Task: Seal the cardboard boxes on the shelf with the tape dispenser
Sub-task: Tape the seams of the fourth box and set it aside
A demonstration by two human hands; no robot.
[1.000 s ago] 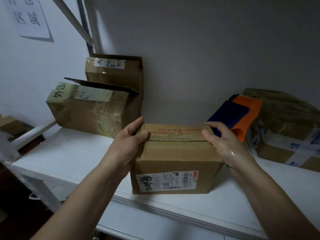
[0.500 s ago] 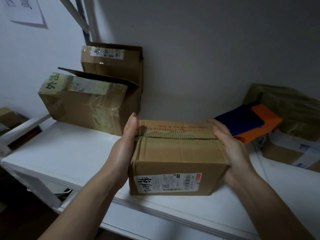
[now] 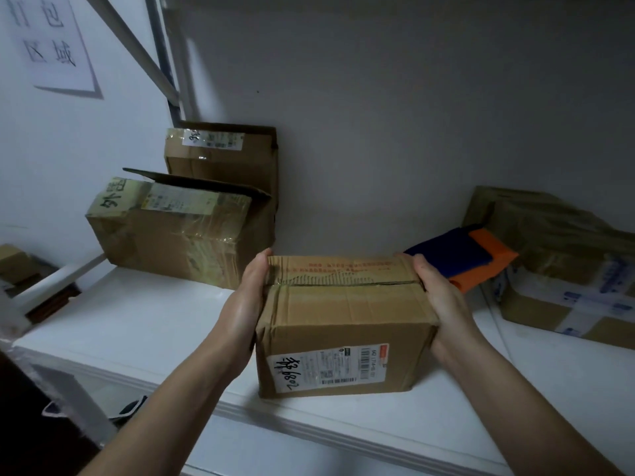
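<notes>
- Cardboard box (image 3: 343,324) sits at centre frame near the shelf (image 3: 137,324) front edge, top seam untaped.
- Left hand (image 3: 245,304) and right hand (image 3: 438,300) press flat against its ends, fingers extended, likely squaring it for taping.
- Tape dispenser (image 3: 464,259) lies just behind, right of centre, within reach.

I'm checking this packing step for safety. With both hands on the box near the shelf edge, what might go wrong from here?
1. The box sits close to the front edge of the shelf; if the left hand or right hand slips, it may drop.
2. Its top seam looks untaped, so the flaps could spring open.
3. The tape dispenser lies behind the right hand, leaning on another box; reaching back might knock it.
</notes>
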